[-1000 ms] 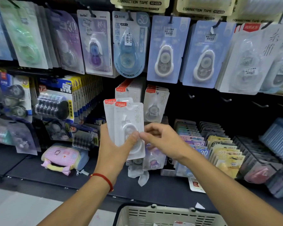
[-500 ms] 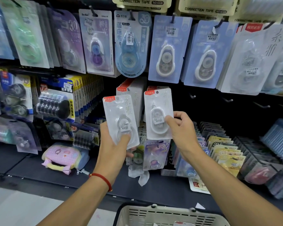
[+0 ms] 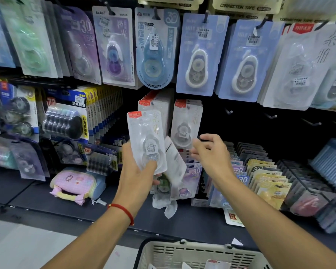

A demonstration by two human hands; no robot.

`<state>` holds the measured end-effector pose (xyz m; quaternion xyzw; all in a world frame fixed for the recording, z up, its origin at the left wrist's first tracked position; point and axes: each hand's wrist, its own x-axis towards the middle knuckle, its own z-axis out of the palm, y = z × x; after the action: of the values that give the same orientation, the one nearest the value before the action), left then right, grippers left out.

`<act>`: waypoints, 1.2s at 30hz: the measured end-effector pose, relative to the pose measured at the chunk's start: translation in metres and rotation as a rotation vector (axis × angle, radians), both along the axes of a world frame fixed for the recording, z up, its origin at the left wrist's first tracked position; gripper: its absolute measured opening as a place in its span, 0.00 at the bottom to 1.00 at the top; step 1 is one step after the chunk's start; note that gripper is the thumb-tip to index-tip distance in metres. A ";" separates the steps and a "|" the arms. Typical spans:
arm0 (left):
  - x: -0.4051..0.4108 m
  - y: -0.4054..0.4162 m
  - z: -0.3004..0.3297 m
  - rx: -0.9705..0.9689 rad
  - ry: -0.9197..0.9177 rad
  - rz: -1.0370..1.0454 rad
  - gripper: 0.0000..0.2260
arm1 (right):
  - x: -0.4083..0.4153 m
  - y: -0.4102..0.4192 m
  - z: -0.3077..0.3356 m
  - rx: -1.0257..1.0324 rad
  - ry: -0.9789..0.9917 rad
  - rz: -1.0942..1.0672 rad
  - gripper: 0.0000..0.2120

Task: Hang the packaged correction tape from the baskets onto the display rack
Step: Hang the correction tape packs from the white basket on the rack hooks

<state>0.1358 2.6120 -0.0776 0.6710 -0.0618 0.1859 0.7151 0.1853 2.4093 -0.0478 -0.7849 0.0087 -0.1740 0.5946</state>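
My left hand (image 3: 138,177) grips a white correction tape pack (image 3: 146,138) with a red label, upright in front of the display rack (image 3: 250,129). A second white pack (image 3: 175,162) sticks out tilted behind it, near the same hand. A matching pack (image 3: 186,123) hangs on a rack hook at the front of a row. My right hand (image 3: 211,154) hovers just below and right of that hanging pack, fingers loosely curled and holding nothing. The cream basket (image 3: 182,253) sits at the bottom edge with more packs (image 3: 215,265) inside.
Blue and purple correction tape packs (image 3: 198,55) hang in the row above. Bare hooks (image 3: 272,115) stick out to the right of the hanging pack. Boxed tapes (image 3: 268,177) fill the shelf at lower right. A pink pouch (image 3: 74,183) lies on the shelf at left.
My right hand took one pack from the left hand's stack, lifted it to the hook, and has let it go. The left hand stays put with its packs.
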 end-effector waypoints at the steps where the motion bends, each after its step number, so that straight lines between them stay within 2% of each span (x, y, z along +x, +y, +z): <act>1: 0.000 -0.001 -0.001 -0.003 0.002 0.004 0.24 | 0.001 -0.001 -0.001 -0.040 0.007 0.000 0.06; 4: 0.003 0.000 -0.003 -0.003 0.029 0.011 0.24 | 0.003 -0.006 -0.007 -0.199 0.090 0.044 0.03; 8: 0.002 0.013 -0.011 0.112 0.143 0.002 0.21 | -0.001 -0.009 -0.036 -0.534 0.285 0.195 0.06; 11: 0.000 0.036 -0.022 0.253 0.290 -0.087 0.22 | -0.015 -0.002 -0.076 -0.811 0.418 0.372 0.07; 14: -0.001 0.077 -0.038 0.286 0.478 -0.158 0.19 | -0.028 0.019 -0.114 -1.012 0.475 0.576 0.09; 17: -0.012 0.124 -0.068 0.242 0.633 -0.069 0.21 | -0.031 0.057 -0.146 -1.052 0.439 0.700 0.12; 20: -0.034 0.161 -0.104 0.090 0.744 0.023 0.25 | -0.021 0.104 -0.183 -1.054 0.405 0.742 0.17; 23: -0.053 0.182 -0.129 -0.049 0.789 0.078 0.26 | -0.004 0.150 -0.222 -1.049 0.445 0.781 0.27; 27: -0.061 0.190 -0.143 -0.089 0.815 0.075 0.26 | 0.012 0.195 -0.268 -1.177 0.490 0.736 0.37; 29: -0.055 0.190 -0.141 -0.074 0.818 0.053 0.26 | 0.019 0.203 -0.284 -1.212 0.460 0.669 0.35; 32: -0.041 0.186 -0.135 -0.022 0.805 0.017 0.25 | 0.032 0.193 -0.288 -1.229 0.358 0.617 0.27; 36: -0.023 0.176 -0.125 0.037 0.783 -0.038 0.25 | 0.040 0.155 -0.259 -0.995 0.373 0.514 0.09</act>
<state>0.1130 2.7877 -0.2023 0.7027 0.2000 -0.0985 0.6756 0.2253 2.5643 -0.3063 -0.9638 -0.1602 0.1336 0.1663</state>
